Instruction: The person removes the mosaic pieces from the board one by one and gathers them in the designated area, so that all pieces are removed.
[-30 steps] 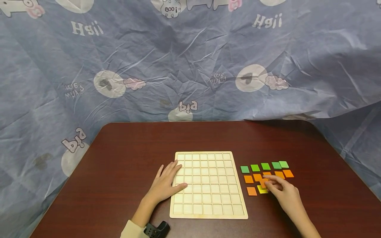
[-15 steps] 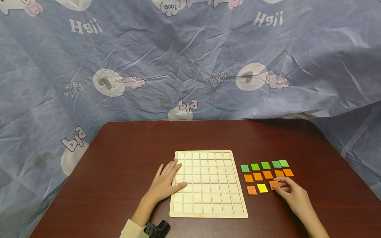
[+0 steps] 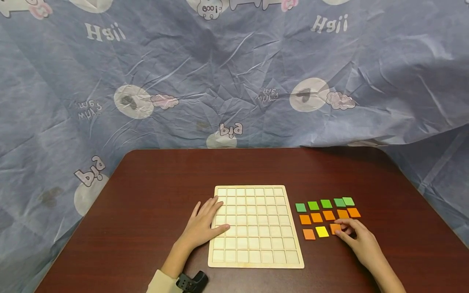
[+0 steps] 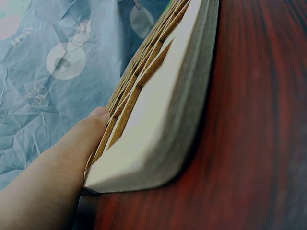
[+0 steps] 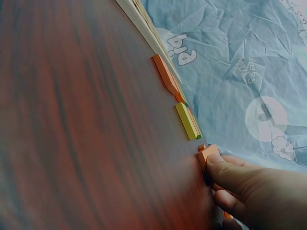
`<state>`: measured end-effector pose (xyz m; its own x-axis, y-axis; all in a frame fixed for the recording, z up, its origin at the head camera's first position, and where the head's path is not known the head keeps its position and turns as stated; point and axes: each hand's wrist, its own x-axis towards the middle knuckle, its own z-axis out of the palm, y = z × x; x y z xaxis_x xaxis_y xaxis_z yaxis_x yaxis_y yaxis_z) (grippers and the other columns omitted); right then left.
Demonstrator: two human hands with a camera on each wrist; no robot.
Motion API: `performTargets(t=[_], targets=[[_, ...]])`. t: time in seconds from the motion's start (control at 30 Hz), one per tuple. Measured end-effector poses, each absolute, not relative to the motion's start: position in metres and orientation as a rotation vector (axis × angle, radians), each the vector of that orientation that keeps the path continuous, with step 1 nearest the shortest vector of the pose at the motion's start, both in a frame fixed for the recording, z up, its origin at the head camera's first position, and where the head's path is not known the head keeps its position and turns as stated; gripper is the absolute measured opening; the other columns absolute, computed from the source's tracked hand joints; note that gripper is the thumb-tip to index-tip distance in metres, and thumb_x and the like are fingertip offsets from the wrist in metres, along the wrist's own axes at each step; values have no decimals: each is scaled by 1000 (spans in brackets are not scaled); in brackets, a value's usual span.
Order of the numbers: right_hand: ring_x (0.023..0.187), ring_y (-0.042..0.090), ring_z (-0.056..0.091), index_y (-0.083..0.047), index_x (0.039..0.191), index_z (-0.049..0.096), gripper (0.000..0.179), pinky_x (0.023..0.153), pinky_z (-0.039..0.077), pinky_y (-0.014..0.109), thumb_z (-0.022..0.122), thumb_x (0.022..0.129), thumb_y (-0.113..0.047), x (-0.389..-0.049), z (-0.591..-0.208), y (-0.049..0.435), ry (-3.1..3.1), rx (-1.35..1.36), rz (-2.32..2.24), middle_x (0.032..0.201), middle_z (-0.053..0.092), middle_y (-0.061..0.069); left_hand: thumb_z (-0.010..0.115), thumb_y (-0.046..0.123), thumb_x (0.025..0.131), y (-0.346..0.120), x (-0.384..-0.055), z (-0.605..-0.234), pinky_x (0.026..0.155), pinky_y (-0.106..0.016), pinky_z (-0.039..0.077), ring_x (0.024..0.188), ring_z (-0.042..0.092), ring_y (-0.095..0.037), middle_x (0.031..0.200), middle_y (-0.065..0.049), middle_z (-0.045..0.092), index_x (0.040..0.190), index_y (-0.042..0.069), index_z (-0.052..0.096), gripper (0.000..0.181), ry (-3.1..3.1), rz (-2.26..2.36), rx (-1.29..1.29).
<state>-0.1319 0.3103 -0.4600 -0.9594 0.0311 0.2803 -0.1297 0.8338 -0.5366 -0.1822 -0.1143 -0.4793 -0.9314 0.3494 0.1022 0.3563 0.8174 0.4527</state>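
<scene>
My left hand (image 3: 203, 223) rests on the left edge of a pale wooden grid board (image 3: 256, 267), fingers spread and straight; in the left wrist view the thumb (image 4: 79, 139) lies along the board's edge (image 4: 144, 167). At the right end of the nearest tile row, my right hand (image 3: 360, 242) pinches an orange square tile (image 3: 334, 228) between thumb and fingers. The right wrist view has this orange tile (image 5: 207, 155) slightly tilted at the table surface. Left of it lie a yellow tile (image 3: 322, 232) and another orange tile (image 3: 309, 234).
Behind the held tile runs a row of orange tiles (image 3: 316, 217), then a row of green tiles (image 3: 326, 204), two of them touching. The dark reddish table (image 3: 165, 175) extends around the board. A blue printed cloth (image 3: 234, 81) hangs behind the table.
My right hand has carried the orange tile rightward from above the yellow tile, down to a spot beside it. The yellow tile is now fully uncovered. My left hand has stayed put.
</scene>
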Motion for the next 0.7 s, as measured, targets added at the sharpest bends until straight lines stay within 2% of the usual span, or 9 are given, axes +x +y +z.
performTargets(t=[0.43,0.7], targets=[[65,-7,39,-12,102,66,22,55,33,18,68,81,-17,-132,-463,310,-2744,33,836,82,52,-3,45,68,80,-115,-183,-479,113,-49,5,141,17,-17,153,2,18,143,23,30,79,-2985,-736,-580],[67,-8,39,-13,96,68,17,57,33,15,68,81,-19,-131,-462,310,-2730,31,871,84,53,-2,45,67,80,-114,-182,-479,113,-49,4,141,18,-18,153,2,18,142,22,31,78,-2989,-742,-582]])
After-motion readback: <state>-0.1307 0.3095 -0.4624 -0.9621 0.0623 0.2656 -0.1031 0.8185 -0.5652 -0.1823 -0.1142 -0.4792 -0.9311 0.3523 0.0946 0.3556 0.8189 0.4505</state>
